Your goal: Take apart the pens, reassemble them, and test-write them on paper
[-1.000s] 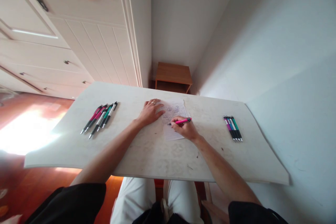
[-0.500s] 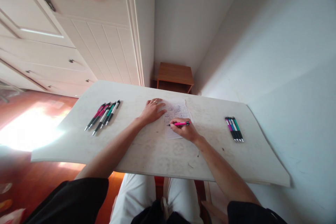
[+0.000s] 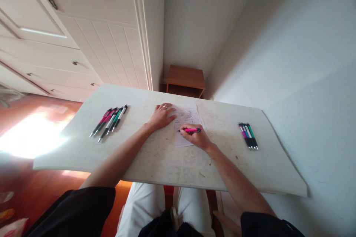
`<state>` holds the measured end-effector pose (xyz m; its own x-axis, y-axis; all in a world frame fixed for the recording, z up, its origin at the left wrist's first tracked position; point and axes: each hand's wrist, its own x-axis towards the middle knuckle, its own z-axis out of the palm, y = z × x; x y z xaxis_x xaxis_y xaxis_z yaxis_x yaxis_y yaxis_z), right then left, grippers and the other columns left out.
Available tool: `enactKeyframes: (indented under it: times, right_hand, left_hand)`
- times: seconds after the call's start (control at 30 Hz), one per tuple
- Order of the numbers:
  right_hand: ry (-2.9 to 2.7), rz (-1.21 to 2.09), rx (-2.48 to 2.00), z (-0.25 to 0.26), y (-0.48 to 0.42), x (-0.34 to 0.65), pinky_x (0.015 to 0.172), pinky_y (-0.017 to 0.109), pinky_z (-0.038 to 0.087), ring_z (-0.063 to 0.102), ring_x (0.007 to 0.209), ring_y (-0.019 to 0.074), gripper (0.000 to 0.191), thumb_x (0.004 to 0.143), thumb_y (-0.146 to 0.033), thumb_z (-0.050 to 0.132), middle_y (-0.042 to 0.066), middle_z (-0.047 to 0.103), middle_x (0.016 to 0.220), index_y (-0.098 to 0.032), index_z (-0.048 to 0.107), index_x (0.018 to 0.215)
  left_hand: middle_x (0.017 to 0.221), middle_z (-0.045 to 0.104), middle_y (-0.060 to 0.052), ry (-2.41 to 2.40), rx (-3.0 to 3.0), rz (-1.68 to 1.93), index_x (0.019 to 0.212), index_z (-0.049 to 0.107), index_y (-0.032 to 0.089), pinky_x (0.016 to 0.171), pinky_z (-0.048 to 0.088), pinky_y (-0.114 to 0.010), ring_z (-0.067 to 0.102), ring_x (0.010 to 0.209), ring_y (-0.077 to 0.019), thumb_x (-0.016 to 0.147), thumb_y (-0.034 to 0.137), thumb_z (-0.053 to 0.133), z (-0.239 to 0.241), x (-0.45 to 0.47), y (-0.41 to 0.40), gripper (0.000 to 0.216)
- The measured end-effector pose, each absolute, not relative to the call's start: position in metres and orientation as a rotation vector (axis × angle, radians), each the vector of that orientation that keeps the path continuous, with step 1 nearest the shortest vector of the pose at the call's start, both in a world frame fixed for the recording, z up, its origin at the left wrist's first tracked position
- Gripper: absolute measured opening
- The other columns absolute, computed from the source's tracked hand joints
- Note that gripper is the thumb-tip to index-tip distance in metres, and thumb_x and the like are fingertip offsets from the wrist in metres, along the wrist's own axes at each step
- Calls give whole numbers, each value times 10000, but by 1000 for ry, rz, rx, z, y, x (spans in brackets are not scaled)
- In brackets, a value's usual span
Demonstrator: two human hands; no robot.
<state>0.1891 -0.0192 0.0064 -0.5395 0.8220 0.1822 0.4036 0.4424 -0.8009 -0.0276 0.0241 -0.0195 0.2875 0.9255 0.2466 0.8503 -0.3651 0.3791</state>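
A sheet of paper (image 3: pixel 187 115) covered in handwriting lies on the white table (image 3: pixel 161 163). Pinched in my right hand (image 3: pixel 198 137) is a pink pen (image 3: pixel 192 130), its tip at the left part of the sheet below the written lines. My left hand (image 3: pixel 162 116) rests flat with fingers spread, a ring on one finger, its fingertips on the paper's left edge. To the left lies a loose group of pens (image 3: pixel 111 121) in pink, white and green with black grips. On the right, several pens (image 3: pixel 248 136) in purple, blue, white and green lie side by side.
Beyond the table's far edge stands a small brown wooden stand (image 3: pixel 185 77). A white cabinet (image 3: pixel 111 44) rises at the back left, and a pale wall (image 3: pixel 306 81) runs along the right. My legs (image 3: pixel 191 207) are under the near edge.
The view has shifted very slightly. My right hand keeps the pink pen at nearly the same spot on the paper, and my left hand has stayed in place.
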Motion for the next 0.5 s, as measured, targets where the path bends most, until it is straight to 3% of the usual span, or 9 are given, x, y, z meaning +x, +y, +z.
enactKeyframes:
  times: [0.5]
  right_hand:
    - [-2140,985,-1014,6,-20,188,609,213,443,588,620,131,179,838,-293,561,21,680,726,-174,695,828]
  left_hand:
    - [1344,531,-89,1688,2420,578,1187,626,249,1031,322,-422,446,1248,-263,906,496,457,-18,-28,23,410]
